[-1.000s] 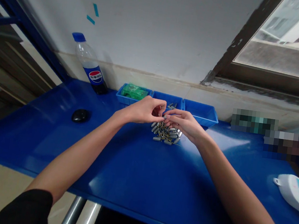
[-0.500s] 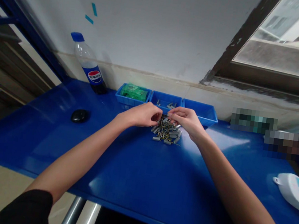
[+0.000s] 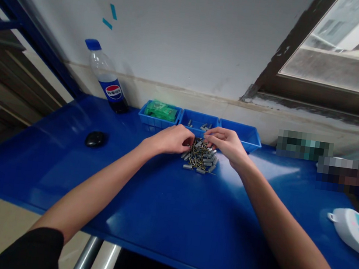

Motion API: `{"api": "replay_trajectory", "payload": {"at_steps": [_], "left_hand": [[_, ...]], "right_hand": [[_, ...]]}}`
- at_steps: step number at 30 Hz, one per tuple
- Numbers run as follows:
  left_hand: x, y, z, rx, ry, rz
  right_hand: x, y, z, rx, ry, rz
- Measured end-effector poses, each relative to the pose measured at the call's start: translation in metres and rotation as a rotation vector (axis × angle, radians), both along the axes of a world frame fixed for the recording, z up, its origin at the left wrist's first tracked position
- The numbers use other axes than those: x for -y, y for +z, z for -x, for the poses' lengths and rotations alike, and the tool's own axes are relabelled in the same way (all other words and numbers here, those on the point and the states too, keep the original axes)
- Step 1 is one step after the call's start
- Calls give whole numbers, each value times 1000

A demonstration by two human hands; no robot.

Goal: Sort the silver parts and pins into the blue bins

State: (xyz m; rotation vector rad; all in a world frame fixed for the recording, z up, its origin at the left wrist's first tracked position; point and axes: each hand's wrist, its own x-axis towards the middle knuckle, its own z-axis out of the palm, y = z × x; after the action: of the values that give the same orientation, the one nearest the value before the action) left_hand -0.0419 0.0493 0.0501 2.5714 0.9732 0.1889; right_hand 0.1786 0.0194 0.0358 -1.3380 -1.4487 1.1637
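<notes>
Left hand and right hand, both half-curled, flanked a heap of gray cylinders and thin brass-toned pins; from my remote post, I could not tell whether either pinched a piece. Just beyond them stood the middle blue bin. Crossed pins, I judged, could snag when lifted, and a brushing knuckle could roll loose cylinders outward.

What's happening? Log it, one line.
metal parts pile: on table | left hand: at pile's left, grip unclear | right hand: at pile's right, grip unclear
</notes>
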Motion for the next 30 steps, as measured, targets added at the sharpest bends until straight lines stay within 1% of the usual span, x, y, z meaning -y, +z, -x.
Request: {"api": "replay_trajectory", "payload": {"at_steps": [4,10,14,17,21,25,30], "left_hand": [[2,-6,-5,22,64,-72],[14,-19,-25,16,217,-227],[20,-30,-35,-18,285,-277],[21,-34,-39,-35,318,-275],[20,-34,-40,-6,340,-263],[18,-32,-37,25,324,-275],[17,-33,-38,-24,287,-257]], "right_hand": [[-1,-2,-1,6,-2,-4],[-2,-2,-2,22,-12,-11],[-2,-3,-2,18,-17,-16],[-2,-4,-2,15,-21,-9],[-3,-4,-3,13,-27,-16],[-4,-6,-4,24,-27,-34],[-5,-8,-5,32,-26,-40]]}}
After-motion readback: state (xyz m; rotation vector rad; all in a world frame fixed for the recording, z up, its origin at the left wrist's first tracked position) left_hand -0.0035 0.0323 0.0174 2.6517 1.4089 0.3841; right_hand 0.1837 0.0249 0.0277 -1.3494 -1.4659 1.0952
